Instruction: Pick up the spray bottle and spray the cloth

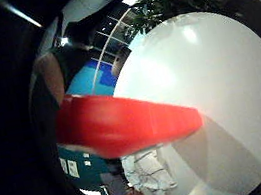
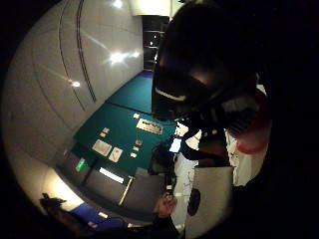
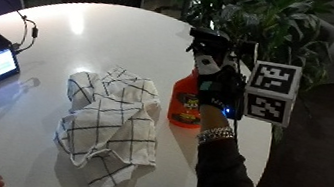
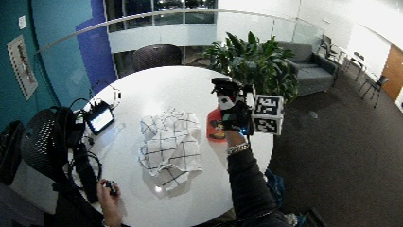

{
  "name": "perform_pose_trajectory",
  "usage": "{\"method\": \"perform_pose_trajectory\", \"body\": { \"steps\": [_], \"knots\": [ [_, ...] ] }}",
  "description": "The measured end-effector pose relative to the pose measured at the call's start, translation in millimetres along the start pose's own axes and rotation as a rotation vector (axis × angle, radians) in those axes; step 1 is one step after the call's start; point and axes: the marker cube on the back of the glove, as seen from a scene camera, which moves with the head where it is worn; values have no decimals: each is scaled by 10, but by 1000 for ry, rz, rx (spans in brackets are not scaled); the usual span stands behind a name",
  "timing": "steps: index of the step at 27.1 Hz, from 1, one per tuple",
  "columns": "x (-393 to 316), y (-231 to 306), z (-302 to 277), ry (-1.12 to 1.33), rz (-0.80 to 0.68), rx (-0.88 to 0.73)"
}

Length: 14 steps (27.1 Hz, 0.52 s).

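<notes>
Black-gloved right hand [image 3: 220,89] wrapped around the neck of the upright orange plastic spray bottle [image 3: 186,102], which stands on the round white surface [image 3: 116,30]. The crumpled white checked cloth [image 3: 109,120] lies just beside the bottle, on the side away from the hand.
</notes>
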Motion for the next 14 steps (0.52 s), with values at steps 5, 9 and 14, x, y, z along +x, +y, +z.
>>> {"method": "perform_pose_trajectory", "body": {
  "steps": [5, 9, 14],
  "knots": [
    [51, -3, 14, -36, 36, -17],
    [4, -64, 18, -39, 36, 11],
    [-60, -167, 25, -7, -18, 82]
  ]
}}
